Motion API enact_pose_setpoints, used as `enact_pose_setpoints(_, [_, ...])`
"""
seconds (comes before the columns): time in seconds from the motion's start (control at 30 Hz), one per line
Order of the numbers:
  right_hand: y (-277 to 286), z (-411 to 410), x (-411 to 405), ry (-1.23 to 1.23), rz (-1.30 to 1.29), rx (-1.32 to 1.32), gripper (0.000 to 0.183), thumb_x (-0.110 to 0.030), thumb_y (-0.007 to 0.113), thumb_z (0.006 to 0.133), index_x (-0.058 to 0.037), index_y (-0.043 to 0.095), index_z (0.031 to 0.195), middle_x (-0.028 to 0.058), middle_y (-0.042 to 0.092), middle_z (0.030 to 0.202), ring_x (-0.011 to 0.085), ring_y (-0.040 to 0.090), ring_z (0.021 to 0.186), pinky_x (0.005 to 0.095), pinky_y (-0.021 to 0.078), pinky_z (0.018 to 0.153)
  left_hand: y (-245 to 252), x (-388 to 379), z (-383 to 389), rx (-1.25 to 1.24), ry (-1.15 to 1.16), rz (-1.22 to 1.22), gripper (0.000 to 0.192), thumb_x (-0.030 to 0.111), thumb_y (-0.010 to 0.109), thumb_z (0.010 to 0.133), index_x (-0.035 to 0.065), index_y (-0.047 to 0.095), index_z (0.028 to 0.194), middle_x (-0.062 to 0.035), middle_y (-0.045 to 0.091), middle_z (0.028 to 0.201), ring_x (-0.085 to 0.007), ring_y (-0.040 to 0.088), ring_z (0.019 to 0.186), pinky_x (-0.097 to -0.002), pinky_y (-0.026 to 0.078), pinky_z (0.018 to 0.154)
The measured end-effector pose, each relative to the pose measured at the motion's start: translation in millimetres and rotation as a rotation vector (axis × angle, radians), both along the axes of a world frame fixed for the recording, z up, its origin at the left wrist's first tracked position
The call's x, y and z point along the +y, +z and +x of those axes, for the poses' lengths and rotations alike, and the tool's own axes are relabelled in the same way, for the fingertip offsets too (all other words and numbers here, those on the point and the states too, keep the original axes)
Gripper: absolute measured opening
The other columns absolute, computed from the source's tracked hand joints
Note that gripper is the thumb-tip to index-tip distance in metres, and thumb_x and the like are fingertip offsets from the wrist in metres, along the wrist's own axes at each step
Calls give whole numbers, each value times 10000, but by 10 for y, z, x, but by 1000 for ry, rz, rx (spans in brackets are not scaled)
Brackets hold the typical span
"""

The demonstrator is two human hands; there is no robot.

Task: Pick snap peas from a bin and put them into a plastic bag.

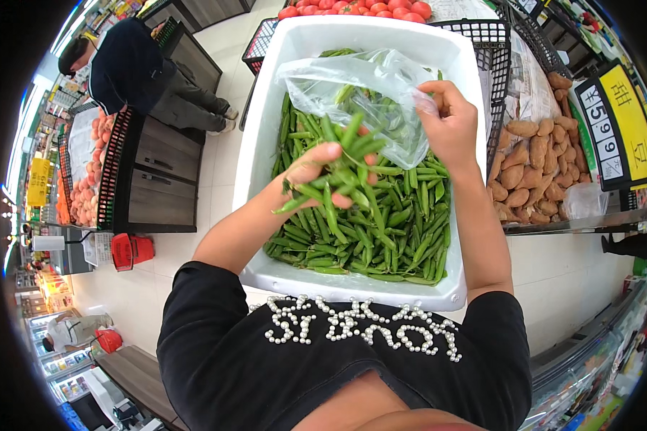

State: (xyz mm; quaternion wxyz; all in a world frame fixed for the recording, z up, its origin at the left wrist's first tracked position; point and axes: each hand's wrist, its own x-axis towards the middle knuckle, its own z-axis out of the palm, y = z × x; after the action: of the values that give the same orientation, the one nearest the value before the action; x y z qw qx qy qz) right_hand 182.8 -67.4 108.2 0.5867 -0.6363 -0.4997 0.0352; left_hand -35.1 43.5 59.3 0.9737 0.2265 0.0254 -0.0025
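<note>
A white foam box (250,215) holds a heap of green pea pods (366,242). My left hand (323,172), palm up above the heap, has a loose handful of pods in it, slightly blurred. A clear plastic bag (350,70) hangs over the far half of the box with its mouth partly spread. At the bag's right edge, the thumb and fingers of my right hand (447,116) pinch the plastic. Some pods show through the film; whether they all lie inside the bag or partly beneath it I cannot tell.
Tomatoes (356,7) lie beyond the box. Black plastic crates (498,59) and brown tubers (534,156) are at the right, beside a price sign (617,126). A person (135,70) stands at the upper left near a produce stand (162,178). Red baskets (132,251) stand lower left.
</note>
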Motion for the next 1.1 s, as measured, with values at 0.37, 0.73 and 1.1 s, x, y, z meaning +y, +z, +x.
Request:
enact_pose_setpoints(0.37, [22, -141, -80, 220, 213, -153, 136, -109, 644, 906, 14, 668, 960, 149, 653, 735, 244, 640, 607, 308, 490, 582, 18, 603, 1051, 113, 391, 683, 448, 389, 521, 969, 34, 595, 1233, -179, 662, 1086, -269, 651, 975, -365, 561, 756])
enact_pose_setpoints(0.73, [-20, 0, -69, -82, 335, 102, 243, -229, 603, 987, -7, 700, 1006, -41, 540, 631, 27, 446, 543, 214, 343, 485, 1353, 1203, 974, 281, 334, 2330, 483, 424, 539, 957, 15, 603, 1205, -193, 615, 1224, -259, 608, 1092, -403, 531, 857])
enact_pose_setpoints(1.1, [-68, -17, -59, 44, 296, 228, 220, -205, 644, 959, -5, 716, 1014, -53, 541, 635, 16, 395, 563, 205, 308, 492, 654, -241, 90, 120, -465, 2068, 413, 404, 634, 895, 78, 651, 1148, -207, 650, 1092, -334, 616, 1049, -443, 492, 889])
